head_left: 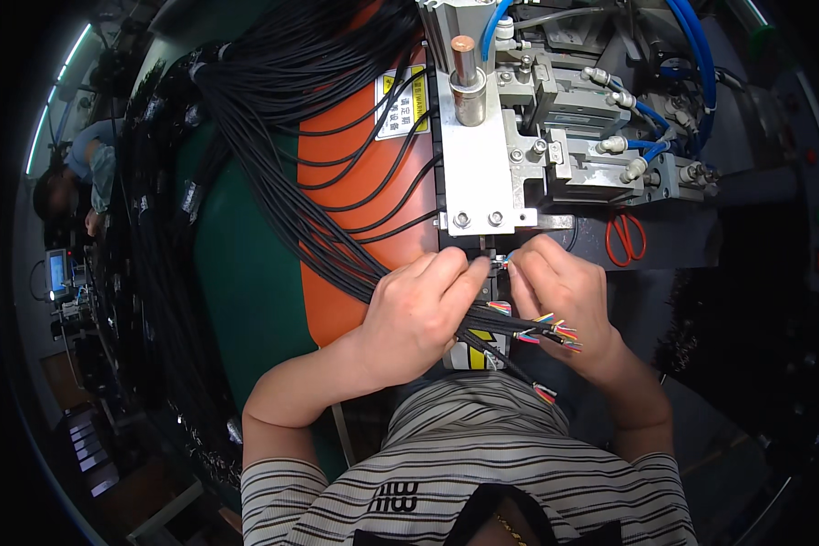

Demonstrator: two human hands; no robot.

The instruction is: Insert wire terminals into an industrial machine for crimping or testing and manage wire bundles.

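A thick bundle of black cables (332, 246) runs down from the upper left and passes under my left hand (419, 309). Its fingers are closed round the bundle, with thumb and forefinger reaching to the machine's front edge. Beyond the palm, the cable ends fan out toward the right, showing stripped coloured wires (564, 335). My right hand (560, 296) pinches a few small coloured wires (500, 262) just below the machine's white metal plate (478, 173). The fingertips of both hands nearly meet there, hiding most of what lies between them.
Pneumatic cylinders (582, 114) with blue air hoses (701, 64) stand at the upper right. Red-handled scissors (625, 239) lie beside the machine. An orange sheet (337, 291) and a green surface (246, 264) spread out on the left. Another person (91, 173) is at the far left.
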